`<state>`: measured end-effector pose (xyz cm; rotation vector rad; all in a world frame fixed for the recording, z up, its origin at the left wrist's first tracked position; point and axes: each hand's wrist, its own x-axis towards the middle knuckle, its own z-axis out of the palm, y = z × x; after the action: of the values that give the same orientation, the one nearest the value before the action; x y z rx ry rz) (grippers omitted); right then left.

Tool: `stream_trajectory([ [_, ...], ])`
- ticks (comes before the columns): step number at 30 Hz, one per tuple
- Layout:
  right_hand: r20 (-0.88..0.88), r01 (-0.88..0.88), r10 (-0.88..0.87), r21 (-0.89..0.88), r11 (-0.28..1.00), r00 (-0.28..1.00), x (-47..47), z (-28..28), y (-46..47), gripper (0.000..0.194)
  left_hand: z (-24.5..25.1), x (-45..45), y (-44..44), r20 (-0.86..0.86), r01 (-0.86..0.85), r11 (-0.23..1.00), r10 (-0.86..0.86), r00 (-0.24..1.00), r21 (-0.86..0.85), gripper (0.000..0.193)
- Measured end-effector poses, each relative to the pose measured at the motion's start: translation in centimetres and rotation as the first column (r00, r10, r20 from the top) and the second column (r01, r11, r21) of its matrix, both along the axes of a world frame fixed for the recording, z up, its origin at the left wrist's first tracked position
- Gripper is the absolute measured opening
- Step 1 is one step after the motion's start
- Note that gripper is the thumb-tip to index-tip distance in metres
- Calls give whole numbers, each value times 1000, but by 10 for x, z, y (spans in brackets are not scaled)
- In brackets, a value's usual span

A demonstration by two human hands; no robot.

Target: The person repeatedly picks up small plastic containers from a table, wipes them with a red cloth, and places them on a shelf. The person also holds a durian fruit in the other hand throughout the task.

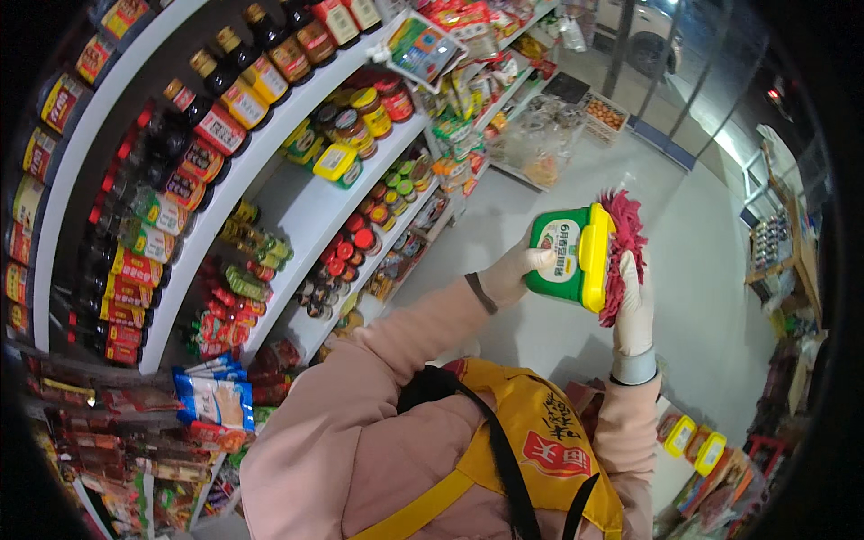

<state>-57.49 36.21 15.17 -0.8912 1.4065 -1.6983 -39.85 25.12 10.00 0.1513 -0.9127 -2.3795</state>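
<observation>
Gloved in white, my left hand (511, 270) grips the base of a green plastic tub of bean paste (552, 253) tilted on its side. The tub's yellow lid (595, 256) faces right. Against that lid my right hand (633, 307), also gloved, presses a dark pink chenille duster cloth (624, 236). Part of the cloth hides the lid's top. Both hands are held out over the grey floor, in front of my yellow apron (540, 432). A similar green tub with a yellow lid (337, 165) stands on the shelf to the left.
White curved shelves (297, 209) on the left carry sauce bottles (219, 125) and jars (371, 111). Bagged goods (462, 101) fill the racks ahead. A crate of eggs (605, 113) sits by the glass door (665, 88). More yellow-lidded tubs (710, 453) stand at lower right.
</observation>
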Motion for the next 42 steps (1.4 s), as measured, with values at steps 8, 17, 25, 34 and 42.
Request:
stream_trajectory([
  [8,759,-429,265,21,903,595,48,-52,-36,67,0,69,-31,-157,-417,129,796,585,-899,99],
  [17,836,-496,421,-215,841,352,103,-60,-103,64,0,146,-49,-90,-209,35,824,559,-977,110],
  [25,375,-457,381,138,879,845,150,-98,-135,42,-28,196,-67,388,-371,537,827,406,-758,96],
  [34,33,-524,533,246,816,845,191,-101,-170,36,-32,248,-117,334,-733,660,661,672,167,56],
  [42,152,-389,358,392,834,921,164,-115,-150,34,-51,342,-263,442,-957,251,882,165,-145,60],
])
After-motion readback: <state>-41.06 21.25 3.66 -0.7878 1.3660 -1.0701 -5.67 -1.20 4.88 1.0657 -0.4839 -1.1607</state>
